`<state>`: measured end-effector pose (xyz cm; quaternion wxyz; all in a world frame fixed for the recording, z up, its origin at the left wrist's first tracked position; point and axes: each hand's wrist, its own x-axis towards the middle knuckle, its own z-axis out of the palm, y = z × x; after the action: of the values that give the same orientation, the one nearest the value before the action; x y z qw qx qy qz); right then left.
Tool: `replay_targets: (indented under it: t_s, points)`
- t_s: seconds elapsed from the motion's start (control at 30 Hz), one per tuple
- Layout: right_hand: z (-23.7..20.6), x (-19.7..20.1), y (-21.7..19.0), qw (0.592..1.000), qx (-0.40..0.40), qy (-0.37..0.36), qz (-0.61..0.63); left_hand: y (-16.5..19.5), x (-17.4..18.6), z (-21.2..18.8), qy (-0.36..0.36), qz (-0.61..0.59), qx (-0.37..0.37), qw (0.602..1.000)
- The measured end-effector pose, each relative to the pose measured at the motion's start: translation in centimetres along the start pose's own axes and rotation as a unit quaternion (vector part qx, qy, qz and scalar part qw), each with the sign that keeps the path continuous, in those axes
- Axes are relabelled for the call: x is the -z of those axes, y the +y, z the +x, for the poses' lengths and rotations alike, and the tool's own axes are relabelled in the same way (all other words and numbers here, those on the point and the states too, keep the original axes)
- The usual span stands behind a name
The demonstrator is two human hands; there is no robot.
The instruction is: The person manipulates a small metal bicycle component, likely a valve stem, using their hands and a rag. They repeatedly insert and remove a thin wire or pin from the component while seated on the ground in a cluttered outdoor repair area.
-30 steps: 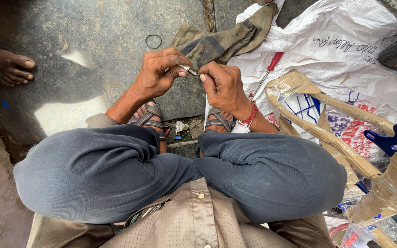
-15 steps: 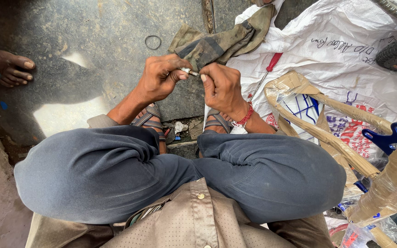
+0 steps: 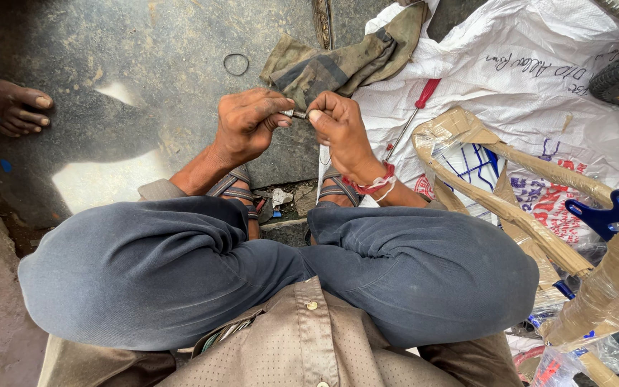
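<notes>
A small metal part (image 3: 294, 113) is pinched between the left hand (image 3: 246, 125) and right hand (image 3: 338, 127), held above the knees so both fingertip grips can bear on it.

Dark stained concrete floor (image 3: 145, 64), pale light patch (image 3: 105, 183), white woven sack (image 3: 510, 93) spread alongside

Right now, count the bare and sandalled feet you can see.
3: another person's bare foot at the left edge, and the wearer's two sandalled feet, one under the left hand, one under the right. Others may be hidden.
</notes>
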<state>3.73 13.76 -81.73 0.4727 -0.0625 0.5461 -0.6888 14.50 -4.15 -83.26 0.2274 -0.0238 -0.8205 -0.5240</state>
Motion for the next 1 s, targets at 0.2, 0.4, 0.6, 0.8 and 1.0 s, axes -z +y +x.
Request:
replay_targets:
  t_s: [0.2,0.4,0.6,0.8,1.0]
  points:
    - [-1.0,-0.7,0.1,0.905,0.212,0.069,-0.362,-0.6,-0.4,-0.4,-0.042,-0.068,0.099,0.992]
    - [-1.1,-0.6,0.3,0.815,0.360,0.066,-0.450,-1.8,-1.1,-1.5,-0.078,-0.078,0.122,0.986]
    - [-0.8,-0.2,0.5,0.785,0.401,0.044,-0.470,-3.3,-1.9,-2.8,-0.158,-0.174,0.309,0.921]
    - [-0.8,-0.8,0.3,0.824,0.327,0.064,-0.458,-3.5,-2.3,-3.2,-0.132,-0.264,0.370,0.881]
    - [-0.3,-1.3,0.6,0.925,0.159,0.116,-0.326,-2.0,-2.5,-2.2,-0.033,-0.003,0.115,0.993]
